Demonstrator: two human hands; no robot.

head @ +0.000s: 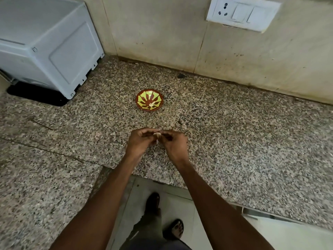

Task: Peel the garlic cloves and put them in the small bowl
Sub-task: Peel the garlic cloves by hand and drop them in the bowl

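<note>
A small red bowl (pixel 149 100) with a yellow-green pattern sits on the speckled granite counter (pixel 234 134), and a pale peeled clove (pixel 153 105) lies inside near its front wall. Closer to me, my left hand (pixel 139 141) and my right hand (pixel 173 143) meet fingertip to fingertip above the counter. Between them they pinch a garlic clove (pixel 157 135), of which only a pale bit of skin shows. Fingers of both hands hide most of the clove.
A grey-white appliance (pixel 45 42) on a black mat stands at the back left corner. A tiled wall with a white socket and switch plate (pixel 243 13) runs behind the counter. The counter edge lies close below my forearms, with floor and my sandalled feet beneath.
</note>
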